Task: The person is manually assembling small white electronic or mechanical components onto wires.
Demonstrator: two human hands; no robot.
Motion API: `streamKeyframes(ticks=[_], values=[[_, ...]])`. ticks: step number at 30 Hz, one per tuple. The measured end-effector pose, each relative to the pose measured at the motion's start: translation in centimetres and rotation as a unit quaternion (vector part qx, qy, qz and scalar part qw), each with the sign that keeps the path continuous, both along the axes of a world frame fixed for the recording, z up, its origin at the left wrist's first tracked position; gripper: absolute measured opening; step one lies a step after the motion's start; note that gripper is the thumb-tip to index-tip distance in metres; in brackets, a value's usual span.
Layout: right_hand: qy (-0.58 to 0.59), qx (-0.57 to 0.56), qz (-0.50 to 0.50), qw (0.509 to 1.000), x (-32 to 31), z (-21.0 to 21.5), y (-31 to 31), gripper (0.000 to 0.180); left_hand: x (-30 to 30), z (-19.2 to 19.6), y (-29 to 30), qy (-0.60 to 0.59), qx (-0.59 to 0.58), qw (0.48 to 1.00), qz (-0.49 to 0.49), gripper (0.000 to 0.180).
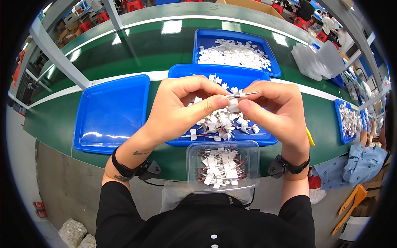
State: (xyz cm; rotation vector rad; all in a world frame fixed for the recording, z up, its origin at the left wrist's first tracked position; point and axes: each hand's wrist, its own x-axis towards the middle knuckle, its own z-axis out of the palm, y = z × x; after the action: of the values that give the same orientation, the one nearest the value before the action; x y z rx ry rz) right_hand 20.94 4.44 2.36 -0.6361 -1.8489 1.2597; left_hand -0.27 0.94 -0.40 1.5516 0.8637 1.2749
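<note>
Both hands meet above the middle blue tray (pixel 175 72), pinching one small slender part (pixel 243 95) with a white-and-metal body and a thin pin end pointing right. A white tag-like piece (pixel 233 106) hangs just below it, between my fingertips. My left hand (pixel 175 108) grips from the left with thumb and forefinger. From the right, my right hand (pixel 280 109) closes its thumb and fingers around the same part. Beneath them, a pile of similar tagged parts (pixel 221 125) lies in the tray. Nearer me, a clear plastic box (pixel 191 175) contains more tagged parts with red bits.
Behind the middle tray, another blue tray (pixel 200 37) holds many small white pieces. A third blue tray (pixel 111 111) lies at left. Clear plastic bags (pixel 308 62) rest at far right. Grey frame posts (pixel 60 56) rise beside the green bench. Another person (pixel 364 161) sits at right.
</note>
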Motion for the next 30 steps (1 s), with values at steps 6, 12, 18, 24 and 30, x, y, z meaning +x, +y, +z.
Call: streamKeyframes(ticks=[6,12,18,24,30], values=[[0.023,-0.131,0.067,0.989,0.6,0.0,0.7,0.010,-0.1,-0.3,-0.1,0.017,0.072,0.997,0.002,0.011],[0.026,-0.114,0.069,0.991,0.4,0.0,0.8,0.011,0.2,-0.5,0.1,0.074,0.167,0.980,0.075,0.010],[0.033,-0.113,0.063,0.991,0.3,-0.2,1.0,0.011,0.3,-0.4,0.3,0.097,0.218,0.965,0.113,0.009],[0.002,-0.133,0.077,0.988,0.6,0.1,1.2,0.009,0.3,-0.2,0.3,0.115,0.229,0.962,0.099,0.009],[0.007,-0.129,0.087,0.988,0.5,-0.1,1.1,0.007,0.3,-0.4,0.4,0.127,0.245,0.957,0.094,0.010]])
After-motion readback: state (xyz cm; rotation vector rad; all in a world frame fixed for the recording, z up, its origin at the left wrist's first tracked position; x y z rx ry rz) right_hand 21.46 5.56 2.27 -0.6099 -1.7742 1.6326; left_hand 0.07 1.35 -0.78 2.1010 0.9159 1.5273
